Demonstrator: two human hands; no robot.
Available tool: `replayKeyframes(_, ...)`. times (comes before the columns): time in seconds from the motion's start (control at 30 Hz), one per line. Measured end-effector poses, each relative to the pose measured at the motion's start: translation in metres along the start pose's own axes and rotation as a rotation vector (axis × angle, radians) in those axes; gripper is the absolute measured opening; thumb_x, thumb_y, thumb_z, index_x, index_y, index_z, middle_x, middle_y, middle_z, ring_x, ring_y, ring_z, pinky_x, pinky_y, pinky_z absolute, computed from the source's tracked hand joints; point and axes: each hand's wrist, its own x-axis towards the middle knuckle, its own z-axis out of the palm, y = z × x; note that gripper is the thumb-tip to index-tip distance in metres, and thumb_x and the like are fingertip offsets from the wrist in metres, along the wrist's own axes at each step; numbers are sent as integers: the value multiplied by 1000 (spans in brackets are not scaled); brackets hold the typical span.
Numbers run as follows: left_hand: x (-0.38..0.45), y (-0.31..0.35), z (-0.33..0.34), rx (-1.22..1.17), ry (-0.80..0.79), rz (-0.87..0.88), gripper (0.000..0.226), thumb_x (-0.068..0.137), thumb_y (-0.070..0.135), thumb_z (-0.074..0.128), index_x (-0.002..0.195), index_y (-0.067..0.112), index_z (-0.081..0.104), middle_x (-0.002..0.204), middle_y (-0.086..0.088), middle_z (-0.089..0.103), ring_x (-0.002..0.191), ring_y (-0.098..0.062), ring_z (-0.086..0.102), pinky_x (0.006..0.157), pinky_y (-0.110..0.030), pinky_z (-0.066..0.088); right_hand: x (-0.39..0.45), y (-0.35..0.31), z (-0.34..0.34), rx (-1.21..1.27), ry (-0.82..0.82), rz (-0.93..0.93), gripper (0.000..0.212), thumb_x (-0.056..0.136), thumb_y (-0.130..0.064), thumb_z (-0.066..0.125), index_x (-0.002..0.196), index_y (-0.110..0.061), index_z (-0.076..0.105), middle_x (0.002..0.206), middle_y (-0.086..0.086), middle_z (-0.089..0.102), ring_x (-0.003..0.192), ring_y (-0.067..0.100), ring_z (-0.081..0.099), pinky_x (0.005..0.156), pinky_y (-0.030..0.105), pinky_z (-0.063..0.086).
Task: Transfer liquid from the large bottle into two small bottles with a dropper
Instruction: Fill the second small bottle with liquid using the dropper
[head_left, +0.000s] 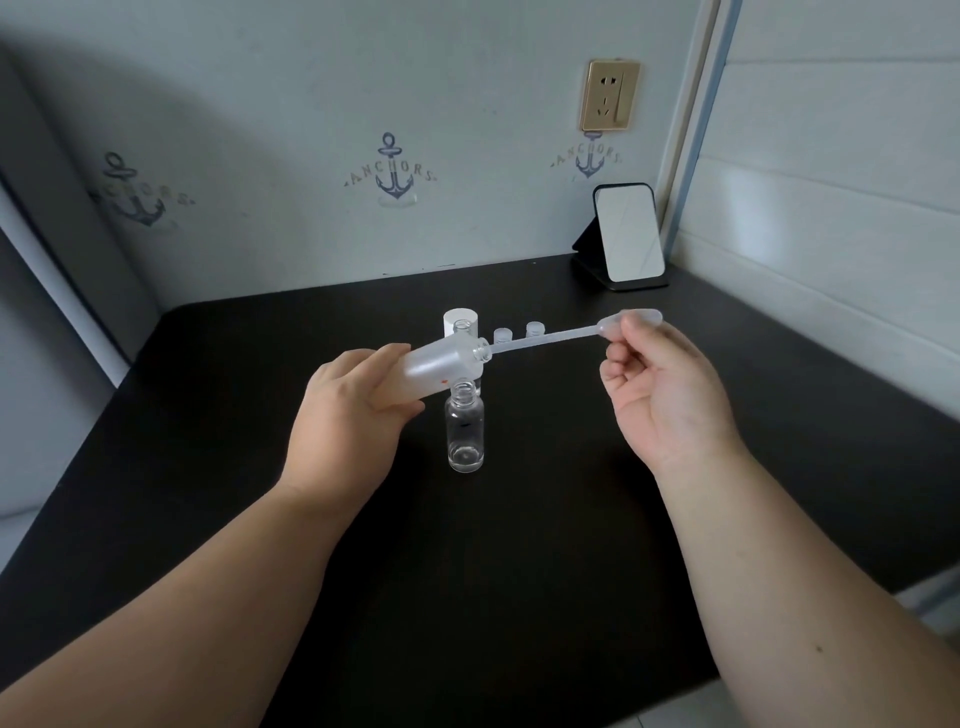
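With the left hand (345, 410) wrapped round the tilted, probably light, slippery large bottle (441, 366) above the worktop (519, 571), the right hand (660, 384) pinches the soft dropper (571, 332) at its bulb, tip in the neck; squeeze gently.

Both forearms are bare from the near edge up to the wrists, with no sleeves showing. The left hand (349, 410) and right hand (662, 395) are bare, nails short and unpainted.
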Motion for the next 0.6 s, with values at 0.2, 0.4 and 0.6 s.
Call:
replayKeyframes(0.2,1,0,4,12,-1,24,55,81,14,82,132,21,65,119,3,64,112,-26,55,94,-32,39,-4,10,6,-122,-93,1,8,90,-3,69,90,-8,76,91,12,75,74,14,67,69,22,53)
replayKeyframes(0.4,1,0,6,16,-14,11,55,82,16,81,134,23,64,121,6,62,116,-23,51,96,-30,36,-9,18,15,-278,-163,17,6,81,-13,76,84,-16,81,94,10,77,81,17,71,72,22,54)
replayKeyframes(0.6,1,0,7,14,-39,-6,55,82,18,82,134,26,64,121,10,60,117,-20,50,95,-25,32,-10,20,17,-307,-239,62,23,73,-23,81,92,-10,79,99,13,77,87,19,73,75,23,55)
